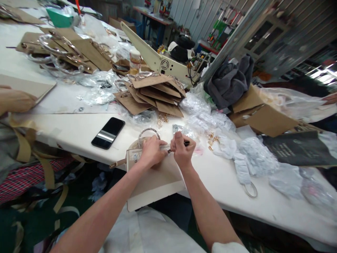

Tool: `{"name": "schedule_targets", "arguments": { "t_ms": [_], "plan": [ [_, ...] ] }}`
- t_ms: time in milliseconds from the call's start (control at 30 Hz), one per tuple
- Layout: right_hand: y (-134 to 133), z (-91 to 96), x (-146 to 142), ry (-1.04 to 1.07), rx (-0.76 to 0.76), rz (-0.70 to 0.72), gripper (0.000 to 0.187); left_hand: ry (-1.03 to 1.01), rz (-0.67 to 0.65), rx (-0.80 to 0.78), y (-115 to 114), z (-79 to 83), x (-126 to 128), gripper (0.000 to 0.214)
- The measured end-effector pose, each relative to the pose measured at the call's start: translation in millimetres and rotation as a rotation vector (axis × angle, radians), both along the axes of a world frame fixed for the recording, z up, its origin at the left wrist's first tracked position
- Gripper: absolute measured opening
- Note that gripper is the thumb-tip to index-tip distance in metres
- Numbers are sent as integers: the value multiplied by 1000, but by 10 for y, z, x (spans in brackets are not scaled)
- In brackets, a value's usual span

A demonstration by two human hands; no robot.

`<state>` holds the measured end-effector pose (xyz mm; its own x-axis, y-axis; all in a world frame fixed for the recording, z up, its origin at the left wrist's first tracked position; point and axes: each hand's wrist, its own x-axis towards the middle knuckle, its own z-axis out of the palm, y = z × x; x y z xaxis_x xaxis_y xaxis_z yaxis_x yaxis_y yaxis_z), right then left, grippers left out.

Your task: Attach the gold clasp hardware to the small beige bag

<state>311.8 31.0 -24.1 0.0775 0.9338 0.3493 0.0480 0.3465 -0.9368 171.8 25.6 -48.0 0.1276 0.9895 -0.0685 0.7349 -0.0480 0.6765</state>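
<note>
A pale cream flat panel, apparently a bag piece, rests partly over the table's front edge, close to my body. Its top edge carries a metal fitting at the left. My left hand presses on that top edge with fingers curled, holding the panel down. Behind it rises a clear-wrapped curved handle. My right hand is closed round a slim tool with a dark handle end, which looks like a screwdriver. The metal tip points left, close to the left fingertips at the panel's edge. Exactly what it touches is hidden.
Brown paper-covered pieces are stacked behind my hands. A black phone lies left. Small gold fasteners and crumpled plastic spread right, near a cardboard box. Another person's hand holds a panel at far left.
</note>
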Motion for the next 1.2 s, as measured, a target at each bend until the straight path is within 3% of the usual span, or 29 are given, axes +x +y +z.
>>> {"name": "schedule_targets", "arguments": {
  "t_ms": [200, 400, 633, 900, 1067, 1200],
  "plan": [
    [-43, -17, 22, -90, 26, -23, 70, 44, 12, -3, 6, 27, 14, 30],
    [-38, -26, 32, 38, 10, -16, 70, 39, 44, 5, -23, 31, 58, 32],
    [-87, -47, 39, -101, 101, -8, 70, 63, 60, 24, -26, 47, 81, 28],
    [137, 251, 86, 310, -90, 81, 75, 6, 64, 20, -25, 18, 84, 35],
    [126, 251, 28, 273, -203, 139, 73, 9, 74, 20, -40, 38, 85, 35],
    [302, 175, -68, 229, -274, 104, 72, 14, 70, 29, -52, 48, 104, 34]
  ]
}}
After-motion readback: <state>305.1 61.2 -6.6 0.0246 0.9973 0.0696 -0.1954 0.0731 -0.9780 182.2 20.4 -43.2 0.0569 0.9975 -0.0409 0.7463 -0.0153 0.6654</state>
